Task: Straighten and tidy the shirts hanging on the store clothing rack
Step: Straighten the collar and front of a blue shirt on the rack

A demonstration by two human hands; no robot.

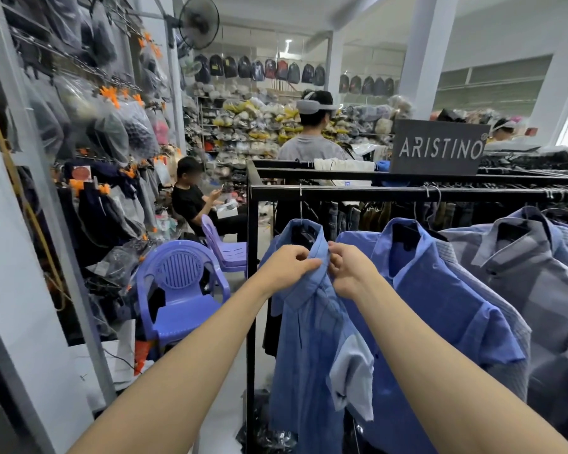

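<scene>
At the near end of the black metal clothing rack (341, 193), first in the row, hangs the mid-blue short-sleeved cotton shirt (312, 355) on a dark hanger w/ a wire hook over the rail. I've got both hands up at its neck. My left hand (287, 265) has fingers curled, pinching the left collar flap; my right hand (350, 268) is curled too, thumb and fingertips nipping the fabric at the collar's front edge, approx where the top button sits, though I can't make out the button itself. Shirt front hangs open below, placket a bit twisted, paler inside of one sleeve turned out low on the right. Just beside it, touching, is a brighter blue collared shirt (440, 306), then a grey-blue checked shirt (538, 283) further right. Purple plastic chair (181, 290) stands left of the rack; dark "ARISTINO" sign (438, 147) sits on top behind.
</scene>
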